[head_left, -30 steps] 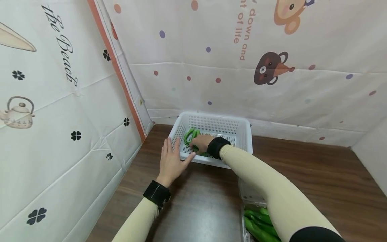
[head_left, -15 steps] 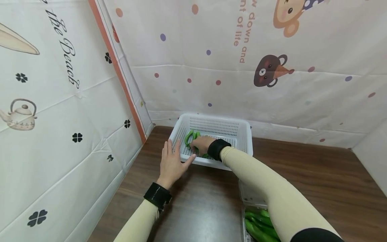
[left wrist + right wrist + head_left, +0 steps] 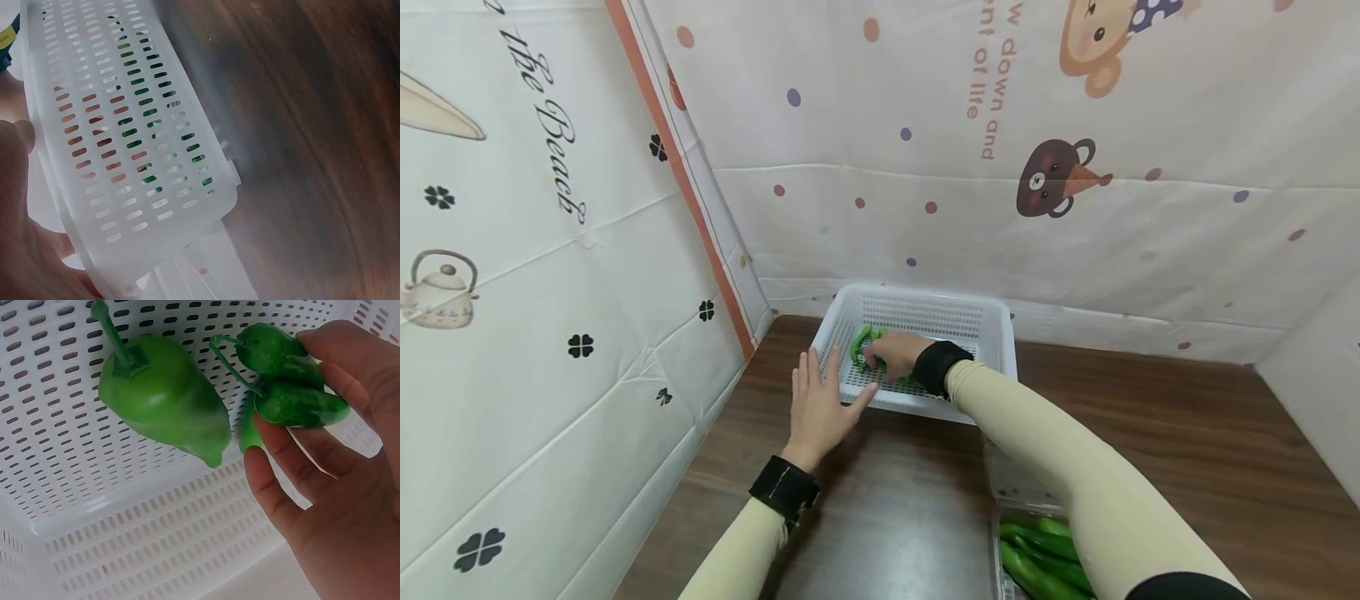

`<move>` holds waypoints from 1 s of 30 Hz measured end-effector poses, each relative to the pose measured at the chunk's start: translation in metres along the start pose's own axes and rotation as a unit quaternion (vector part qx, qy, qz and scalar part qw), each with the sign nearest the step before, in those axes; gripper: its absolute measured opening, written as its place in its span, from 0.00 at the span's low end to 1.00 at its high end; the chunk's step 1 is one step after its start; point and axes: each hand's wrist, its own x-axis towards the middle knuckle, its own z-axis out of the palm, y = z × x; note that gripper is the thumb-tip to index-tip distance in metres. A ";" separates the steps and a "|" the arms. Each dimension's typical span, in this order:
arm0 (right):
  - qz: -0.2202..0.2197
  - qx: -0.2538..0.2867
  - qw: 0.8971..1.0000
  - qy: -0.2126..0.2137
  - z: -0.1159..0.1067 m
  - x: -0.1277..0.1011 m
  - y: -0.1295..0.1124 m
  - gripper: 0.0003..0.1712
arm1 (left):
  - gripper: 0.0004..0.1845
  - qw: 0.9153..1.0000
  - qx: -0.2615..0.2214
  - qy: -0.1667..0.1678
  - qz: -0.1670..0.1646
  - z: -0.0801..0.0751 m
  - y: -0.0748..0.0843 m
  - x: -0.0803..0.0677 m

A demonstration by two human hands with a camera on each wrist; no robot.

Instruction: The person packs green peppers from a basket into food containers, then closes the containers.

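Observation:
A white perforated basket [image 3: 1000, 333] stands against the back wall. My left hand [image 3: 818, 410] rests at its near left rim with fingers spread and straight; in the left wrist view the thumb touches the rim. Inside the basket, my right hand [image 3: 350, 444] holds two small dark green peppers [image 3: 303, 409] with thin stems between thumb and fingers. A larger, lighter green pepper [image 3: 165, 397] lies beside them on the basket floor. Part of another green pepper [image 3: 250, 431] shows behind the fingers. From the head view, curved green peppers [image 3: 859, 343] appear left of the right hand.
A clear plastic box [image 3: 997, 558] with several long green peppers [image 3: 1045, 560] stands at the front right, partly under my right forearm. The brown wood-grain table [image 3: 887, 500] meets printed cloth walls [image 3: 850, 242] at the back and left.
The head view has shifted slightly. Both hands stay at the basket, the right hand's fingers moving only a little among the peppers.

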 end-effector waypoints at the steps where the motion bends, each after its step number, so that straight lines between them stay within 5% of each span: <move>1: -0.003 0.000 1.000 0.003 -0.001 -0.002 0.000 0.17 | 0.51 1.000 -0.001 0.006 0.004 0.000 0.001 0.000; 15: -0.022 0.011 0.999 0.035 -0.022 -0.032 -0.011 0.19 | 0.44 0.990 -0.050 0.093 0.095 0.003 0.015 -0.004; 30: -0.049 -0.015 0.996 0.076 -0.038 -0.062 -0.021 0.23 | 0.43 0.980 -0.105 0.081 0.150 0.005 0.040 -0.016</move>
